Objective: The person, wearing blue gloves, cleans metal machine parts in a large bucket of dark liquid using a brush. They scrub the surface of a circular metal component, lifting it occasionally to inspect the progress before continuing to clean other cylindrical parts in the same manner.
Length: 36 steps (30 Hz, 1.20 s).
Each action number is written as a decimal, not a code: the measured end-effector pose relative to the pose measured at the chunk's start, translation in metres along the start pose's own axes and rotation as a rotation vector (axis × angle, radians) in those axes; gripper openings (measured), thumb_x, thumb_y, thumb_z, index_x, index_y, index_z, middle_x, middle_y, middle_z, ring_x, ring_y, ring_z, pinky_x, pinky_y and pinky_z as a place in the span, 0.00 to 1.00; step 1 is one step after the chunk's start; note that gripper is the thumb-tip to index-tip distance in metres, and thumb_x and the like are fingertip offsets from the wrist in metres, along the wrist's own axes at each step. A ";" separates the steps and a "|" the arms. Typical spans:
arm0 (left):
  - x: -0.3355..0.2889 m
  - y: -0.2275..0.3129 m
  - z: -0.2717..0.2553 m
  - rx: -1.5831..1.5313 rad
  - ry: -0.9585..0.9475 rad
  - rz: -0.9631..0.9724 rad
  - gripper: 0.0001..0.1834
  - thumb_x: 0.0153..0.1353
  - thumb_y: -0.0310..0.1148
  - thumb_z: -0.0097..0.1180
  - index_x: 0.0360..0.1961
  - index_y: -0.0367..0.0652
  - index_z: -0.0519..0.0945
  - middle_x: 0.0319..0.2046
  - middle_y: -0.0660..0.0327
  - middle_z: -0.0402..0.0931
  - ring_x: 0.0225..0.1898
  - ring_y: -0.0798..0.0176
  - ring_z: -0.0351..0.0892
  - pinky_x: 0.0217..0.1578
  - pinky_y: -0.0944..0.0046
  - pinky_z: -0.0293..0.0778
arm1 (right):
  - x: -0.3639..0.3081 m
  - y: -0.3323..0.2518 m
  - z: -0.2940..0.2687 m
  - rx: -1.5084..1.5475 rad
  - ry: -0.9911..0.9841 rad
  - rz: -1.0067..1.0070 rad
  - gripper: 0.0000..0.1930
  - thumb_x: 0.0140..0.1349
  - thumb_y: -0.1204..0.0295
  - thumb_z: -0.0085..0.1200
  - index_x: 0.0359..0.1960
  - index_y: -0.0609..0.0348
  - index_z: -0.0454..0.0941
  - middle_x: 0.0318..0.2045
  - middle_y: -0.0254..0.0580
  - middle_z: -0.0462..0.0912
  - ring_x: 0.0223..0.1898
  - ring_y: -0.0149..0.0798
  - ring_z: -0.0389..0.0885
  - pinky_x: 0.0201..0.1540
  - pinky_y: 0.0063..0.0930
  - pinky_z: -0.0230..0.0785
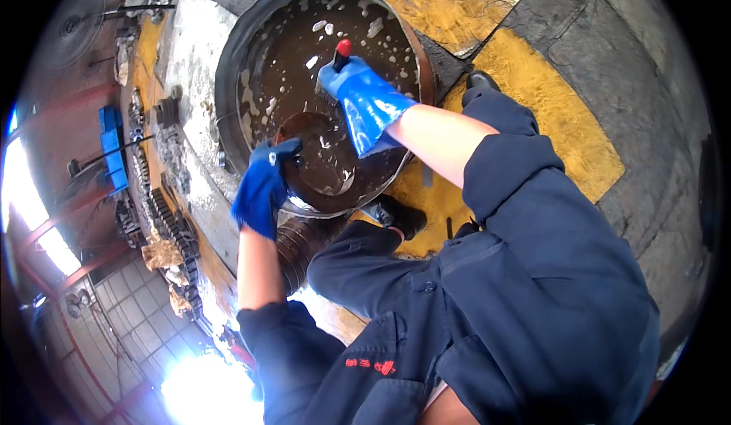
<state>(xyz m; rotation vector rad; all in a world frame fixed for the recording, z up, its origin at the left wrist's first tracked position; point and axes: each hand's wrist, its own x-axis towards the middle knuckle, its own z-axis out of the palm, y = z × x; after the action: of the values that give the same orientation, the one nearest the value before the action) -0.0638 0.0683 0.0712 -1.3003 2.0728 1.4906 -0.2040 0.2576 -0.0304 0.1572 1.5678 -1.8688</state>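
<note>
A wide round tub (231, 82) of dark, foam-flecked liquid stands in front of me. Inside its near part, a round, brownish metal part (311, 189) lies tilted and wet, partly in the liquid. My left hand (265, 178), in a blue glove, grips the left edge of this part with the thumb over its rim. In a shiny blue rubber glove, my right hand (362, 101) is closed around a dark-handled brush (343, 54) with a red end, above the liquid near the part. The brush's working end is mostly hidden by the glove.
Several ring-shaped metal parts (301, 250) are stacked against the tub's near side. Left of it runs a worn metal surface (199, 52), with rows of metal parts (171, 223) beyond. A blue bin (113, 147) stands farther left. Yellow boards (556, 113) cover the floor at right.
</note>
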 end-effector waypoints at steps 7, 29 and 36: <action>-0.037 -0.078 0.033 -0.408 0.106 0.281 0.22 0.56 0.20 0.73 0.53 0.37 0.83 0.42 0.58 0.86 0.42 0.59 0.86 0.45 0.58 0.83 | 0.001 0.020 0.043 0.309 -0.436 -0.335 0.13 0.71 0.63 0.62 0.46 0.60 0.88 0.37 0.39 0.90 0.39 0.31 0.86 0.47 0.30 0.79; -0.040 -0.082 0.033 -0.517 0.158 0.282 0.31 0.52 0.14 0.70 0.59 0.40 0.80 0.46 0.60 0.85 0.46 0.59 0.86 0.51 0.58 0.83 | 0.014 0.028 0.020 -0.478 -0.013 -0.093 0.21 0.66 0.52 0.57 0.40 0.60 0.88 0.33 0.52 0.89 0.35 0.50 0.87 0.45 0.44 0.77; -0.039 -0.082 0.032 -0.540 0.104 0.323 0.29 0.53 0.15 0.69 0.58 0.38 0.80 0.46 0.57 0.86 0.47 0.57 0.86 0.53 0.58 0.83 | -0.034 -0.021 0.045 -0.055 -0.577 -0.380 0.12 0.74 0.60 0.59 0.43 0.54 0.88 0.34 0.32 0.87 0.36 0.29 0.82 0.44 0.29 0.75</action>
<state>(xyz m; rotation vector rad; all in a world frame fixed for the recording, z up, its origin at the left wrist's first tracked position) 0.0141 0.1102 0.0326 -1.2689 2.0992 2.2903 -0.1751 0.2317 0.0156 -0.6908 1.2913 -1.9087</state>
